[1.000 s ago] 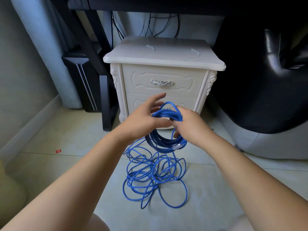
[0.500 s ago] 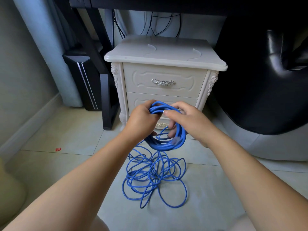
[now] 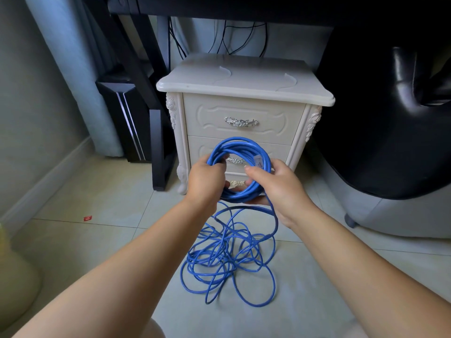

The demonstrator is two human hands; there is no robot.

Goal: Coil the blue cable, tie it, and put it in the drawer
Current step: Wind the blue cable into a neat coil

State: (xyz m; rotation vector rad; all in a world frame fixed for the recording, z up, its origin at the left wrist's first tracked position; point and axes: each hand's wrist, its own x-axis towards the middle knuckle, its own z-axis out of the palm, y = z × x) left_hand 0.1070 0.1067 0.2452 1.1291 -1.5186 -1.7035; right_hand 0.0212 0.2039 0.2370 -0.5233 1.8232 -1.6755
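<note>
Part of the blue cable is wound into a round coil held up in front of the white nightstand. My left hand grips the coil's left side. On the right side my right hand grips it, close to a clear plug on the coil. A loose tangle of the same cable lies on the tiled floor below, joined to the coil by a strand running under my right wrist. Both drawers are closed; the top drawer shows a silver handle, and the coil partly hides the lower one.
A black desk leg and a black computer tower stand left of the nightstand. A black chair with a grey base fills the right. Black wires hang behind the nightstand. A small red scrap lies on the floor at the left.
The coil has been turned up from hanging below my hands to an upright ring facing me. My hands moved apart to its two sides, and a loop was drawn up from the floor.
</note>
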